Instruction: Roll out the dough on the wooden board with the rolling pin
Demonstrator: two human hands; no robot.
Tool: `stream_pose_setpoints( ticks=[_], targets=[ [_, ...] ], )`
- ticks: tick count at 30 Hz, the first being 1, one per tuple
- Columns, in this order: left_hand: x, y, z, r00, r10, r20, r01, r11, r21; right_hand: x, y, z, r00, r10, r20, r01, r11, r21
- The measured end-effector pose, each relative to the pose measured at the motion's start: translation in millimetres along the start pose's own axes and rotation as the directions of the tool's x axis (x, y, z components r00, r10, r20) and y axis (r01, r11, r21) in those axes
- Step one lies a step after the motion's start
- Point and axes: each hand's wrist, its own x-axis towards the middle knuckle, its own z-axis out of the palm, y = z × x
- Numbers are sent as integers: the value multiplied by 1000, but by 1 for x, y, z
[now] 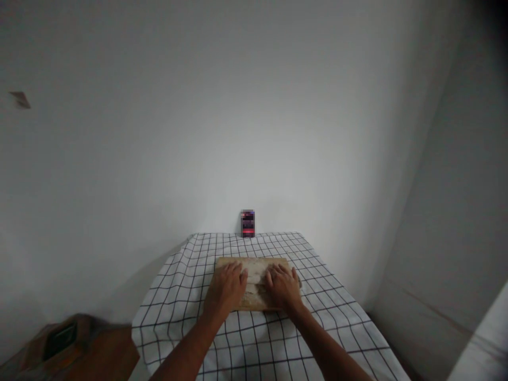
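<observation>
A wooden board point(255, 303) lies on the desk point(333, 301) between its left and right edges, short of the far edge, with a white, dark-checked cloth point(254, 346) underneath. Whitish patches point(254, 280) mark its surface. The left hand point(229, 284) rests palm down on the board's left part, fingers slightly bent; the right hand point(284, 286) lies likewise on its right part. Whether either grasps anything beneath the palm, I cannot tell. A small dark upright object point(248, 224), blurred into blocks, stands at the middle of the desk's far edge, before the pale wall point(254, 116).
</observation>
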Motion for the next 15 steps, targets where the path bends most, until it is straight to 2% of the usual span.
stream_pose_setpoints(
  ticks=[5, 8, 12, 15],
  targets=[
    [4, 3, -5, 999, -1, 34, 0, 1000, 17, 3, -2, -3, 1000, 17, 1, -17, 1000, 2],
    [14, 3, -9, 999, 14, 49, -16, 998, 53, 12, -5, -10, 1000, -21, 11, 22, 998, -57],
    [30, 2, -12, 988, 69, 138, -89, 985, 146, 35, -4, -16, 997, -56, 60, 65, 985, -159],
    [49, -1, -8, 970, 80, 227, -129, 969, 210, 61, 1, -14, 991, 66, 114, -48, 987, -152]
  ],
)
